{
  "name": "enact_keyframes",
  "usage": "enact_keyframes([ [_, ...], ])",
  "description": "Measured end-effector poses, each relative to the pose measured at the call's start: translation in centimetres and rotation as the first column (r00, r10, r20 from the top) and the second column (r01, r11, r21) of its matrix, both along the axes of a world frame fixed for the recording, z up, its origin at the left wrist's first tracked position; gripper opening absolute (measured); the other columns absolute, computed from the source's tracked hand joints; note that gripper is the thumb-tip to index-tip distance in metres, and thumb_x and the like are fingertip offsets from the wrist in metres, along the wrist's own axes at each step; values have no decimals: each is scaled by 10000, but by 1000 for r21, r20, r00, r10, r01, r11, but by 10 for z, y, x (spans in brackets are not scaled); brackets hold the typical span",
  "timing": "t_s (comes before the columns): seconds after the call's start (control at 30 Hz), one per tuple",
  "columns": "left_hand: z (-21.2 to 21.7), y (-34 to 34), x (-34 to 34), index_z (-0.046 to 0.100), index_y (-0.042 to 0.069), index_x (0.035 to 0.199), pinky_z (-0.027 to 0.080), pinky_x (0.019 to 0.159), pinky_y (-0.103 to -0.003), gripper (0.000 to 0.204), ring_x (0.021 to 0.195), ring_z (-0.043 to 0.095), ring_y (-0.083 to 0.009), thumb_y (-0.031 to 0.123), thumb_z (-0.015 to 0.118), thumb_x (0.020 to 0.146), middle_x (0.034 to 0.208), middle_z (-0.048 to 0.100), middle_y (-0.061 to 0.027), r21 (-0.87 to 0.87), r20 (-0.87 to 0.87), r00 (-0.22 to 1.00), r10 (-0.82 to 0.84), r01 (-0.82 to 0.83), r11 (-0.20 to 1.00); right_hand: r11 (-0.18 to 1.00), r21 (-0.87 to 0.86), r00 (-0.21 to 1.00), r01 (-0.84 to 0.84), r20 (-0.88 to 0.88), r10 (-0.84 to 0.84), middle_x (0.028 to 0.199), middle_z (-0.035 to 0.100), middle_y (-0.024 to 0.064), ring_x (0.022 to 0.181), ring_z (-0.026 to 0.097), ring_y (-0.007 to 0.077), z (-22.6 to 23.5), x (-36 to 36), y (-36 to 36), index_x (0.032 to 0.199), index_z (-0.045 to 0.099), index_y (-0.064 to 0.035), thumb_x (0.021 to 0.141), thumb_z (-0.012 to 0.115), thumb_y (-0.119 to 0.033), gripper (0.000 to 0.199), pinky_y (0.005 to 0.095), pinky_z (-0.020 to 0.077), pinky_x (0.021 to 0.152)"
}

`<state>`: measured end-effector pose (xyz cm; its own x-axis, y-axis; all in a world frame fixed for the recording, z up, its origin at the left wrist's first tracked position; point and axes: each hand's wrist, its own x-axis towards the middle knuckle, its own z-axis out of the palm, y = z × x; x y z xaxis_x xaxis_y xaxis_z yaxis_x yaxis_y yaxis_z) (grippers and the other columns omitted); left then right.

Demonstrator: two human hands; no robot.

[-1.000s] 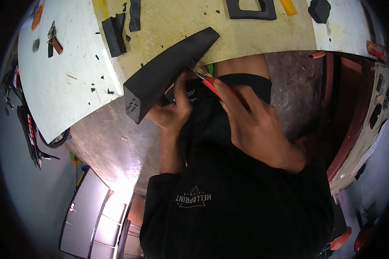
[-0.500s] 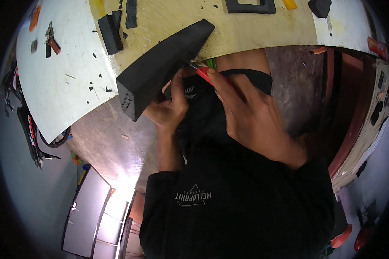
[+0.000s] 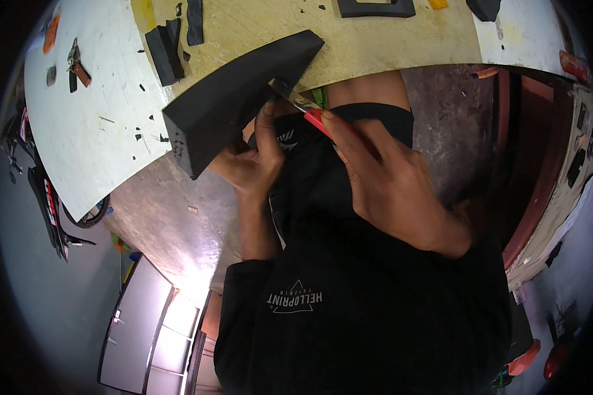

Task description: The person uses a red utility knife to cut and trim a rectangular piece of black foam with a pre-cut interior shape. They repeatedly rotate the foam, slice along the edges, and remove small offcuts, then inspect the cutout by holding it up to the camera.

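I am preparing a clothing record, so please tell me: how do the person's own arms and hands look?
The left hand and right hand have no visible gloves or rings. The left sleeve is plain black, leaving the left forearm uncovered. The right sleeve is black too, its hem unclear.

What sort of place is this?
Probably a small indoor workshop: a scuffed yellow-and-white worktable bears scattered angular black pieces, and the right hand holds a red-handled metal-bladed knife.

The block [image 3: 234,99] overhangs the table [image 3: 408,49]. On it, a tool [image 3: 78,69] lies left, a frame [image 3: 377,10] behind, right.
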<state>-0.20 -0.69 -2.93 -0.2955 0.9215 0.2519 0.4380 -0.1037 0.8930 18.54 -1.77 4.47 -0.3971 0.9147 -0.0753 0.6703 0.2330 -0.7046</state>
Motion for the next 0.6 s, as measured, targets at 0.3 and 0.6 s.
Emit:
enact_keyframes([
  [0.3, 3, 3, 9, 565, -116, 1080, 530, 826, -310, 294, 908, 653, -232, -121, 672, 805, 1037, 648, -175, 89, 1, 998, 61, -61, 994, 1000, -7, 1000, 17, -19, -17, 911, 571, 113, 675, 651, 273, -5, -2, 1, 1293, 542, -37, 813, 631, 41, 494, 363, 537, 552],
  [0.6, 1, 4, 8, 544, -117, 1107, 543, 829, -318, 331, 928, 657, -239, -137, 666, 800, 1069, 644, -192, 142, -19, 999, 29, -26, 990, 1000, -8, 1000, 16, -14, -16, 915, 571, 113, 684, 650, 270, -7, -2, 2, 1299, 538, -38, 813, 627, 43, 501, 366, 535, 550],
])
